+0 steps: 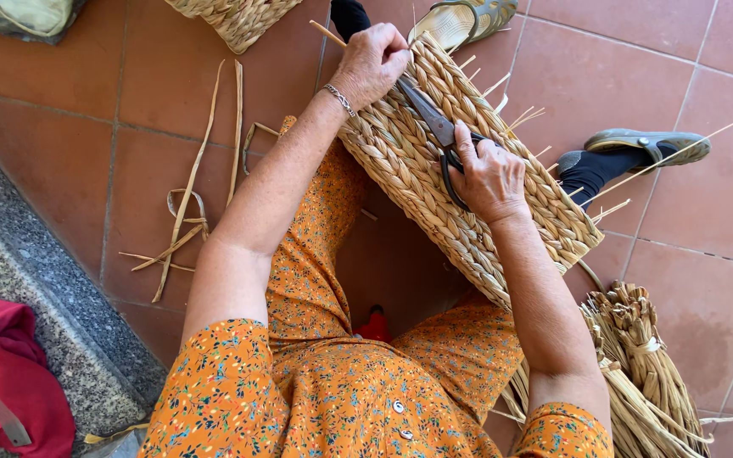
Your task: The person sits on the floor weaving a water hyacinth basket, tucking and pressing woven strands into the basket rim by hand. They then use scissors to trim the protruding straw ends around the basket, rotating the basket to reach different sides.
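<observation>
A flat woven straw panel rests tilted across my lap, with loose straw ends sticking out along its far edge. My left hand grips the panel's top end, pinching a straw stalk there. My right hand holds dark metal scissors by their loops. The blades lie on the weave and point up toward my left hand.
Cut straw strips lie on the red floor tiles at left. A bundle of braided straw lies at lower right, a woven basket at the top. My sandalled feet are beyond the panel. Red cloth sits on a stone ledge.
</observation>
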A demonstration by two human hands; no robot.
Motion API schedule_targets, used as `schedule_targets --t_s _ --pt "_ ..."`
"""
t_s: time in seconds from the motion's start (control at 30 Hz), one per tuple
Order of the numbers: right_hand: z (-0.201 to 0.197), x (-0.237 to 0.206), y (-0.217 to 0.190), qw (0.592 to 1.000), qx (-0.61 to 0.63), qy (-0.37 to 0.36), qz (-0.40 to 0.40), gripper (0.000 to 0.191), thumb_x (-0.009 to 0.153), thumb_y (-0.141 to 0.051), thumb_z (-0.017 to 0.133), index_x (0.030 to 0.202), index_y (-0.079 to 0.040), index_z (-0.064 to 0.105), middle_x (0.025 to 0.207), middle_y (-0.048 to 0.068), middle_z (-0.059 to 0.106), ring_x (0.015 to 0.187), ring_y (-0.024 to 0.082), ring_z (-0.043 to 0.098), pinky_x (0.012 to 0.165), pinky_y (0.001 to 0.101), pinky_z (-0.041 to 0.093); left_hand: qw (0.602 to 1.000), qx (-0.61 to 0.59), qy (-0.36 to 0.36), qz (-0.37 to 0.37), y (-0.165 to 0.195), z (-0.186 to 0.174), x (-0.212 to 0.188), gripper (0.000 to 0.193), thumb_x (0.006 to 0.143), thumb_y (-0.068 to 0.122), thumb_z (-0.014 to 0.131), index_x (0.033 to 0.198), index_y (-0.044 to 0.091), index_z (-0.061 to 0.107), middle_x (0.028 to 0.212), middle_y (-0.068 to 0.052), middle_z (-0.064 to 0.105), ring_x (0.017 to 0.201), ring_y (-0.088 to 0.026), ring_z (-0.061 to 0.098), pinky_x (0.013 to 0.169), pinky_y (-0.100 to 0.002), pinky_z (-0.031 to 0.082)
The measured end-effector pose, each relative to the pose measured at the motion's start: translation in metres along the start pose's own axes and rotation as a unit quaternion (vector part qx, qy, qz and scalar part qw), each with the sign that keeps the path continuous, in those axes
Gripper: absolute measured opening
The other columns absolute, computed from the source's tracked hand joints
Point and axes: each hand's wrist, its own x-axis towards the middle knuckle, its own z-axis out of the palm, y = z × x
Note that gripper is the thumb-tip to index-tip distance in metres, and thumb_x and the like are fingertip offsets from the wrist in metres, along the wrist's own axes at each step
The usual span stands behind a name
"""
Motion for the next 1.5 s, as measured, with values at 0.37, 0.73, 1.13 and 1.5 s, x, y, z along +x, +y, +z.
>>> schedule_targets --t_s 0.37,0.73,1.13,1.5 --pt "-0.046 -0.068 -0.003 0.993 0.067 0.027 0.098 0.074 0.086 -0.051 0.085 0.144 -0.013 0.059 0.084 0.008 0.059 0.074 0.027 0.063 0.061 0.0407 0.047 0.980 0.086 -0.172 0.041 -0.014 -0.013 -0.043 0.011 0.087 0.001 0.063 0.096 0.006 0.069 0.085 -0.005 0.066 0.078 -0.018 0.067 0.076 -0.033 0.059" --pt "-0.045 -0.066 -0.017 0.998 0.053 0.017 0.041 0.073 0.080 -0.041 0.087 0.143 -0.016 0.059 0.089 0.009 0.058 0.083 0.028 0.062 0.068 0.0419 0.050 0.951 0.205 -0.166 0.163 -0.019 0.006 -0.050 0.008 0.091 0.005 0.070 0.090 0.000 0.064 0.097 -0.016 0.061 0.096 -0.031 0.067 0.089 -0.040 0.055" --pt "-0.022 -0.040 -0.025 1.000 0.013 -0.012 0.019 0.070 0.089 -0.044 0.081 0.146 -0.015 0.054 0.083 0.010 0.057 0.072 0.028 0.064 0.061 0.0437 0.051 0.940 0.229 -0.175 0.183 -0.014 0.008 -0.049 0.006 0.088 0.000 0.069 0.088 0.002 0.063 0.098 -0.015 0.061 0.100 -0.031 0.065 0.090 -0.039 0.055" --pt "-0.006 -0.047 -0.009 0.998 -0.015 -0.061 0.004 0.079 0.083 -0.039 0.079 0.152 -0.015 0.050 0.086 0.010 0.063 0.068 0.027 0.067 0.060 0.0416 0.055 0.940 0.233 -0.184 0.168 -0.006 0.011 -0.047 0.005 0.088 0.001 0.069 0.088 0.001 0.064 0.097 -0.014 0.061 0.097 -0.030 0.066 0.088 -0.039 0.056"
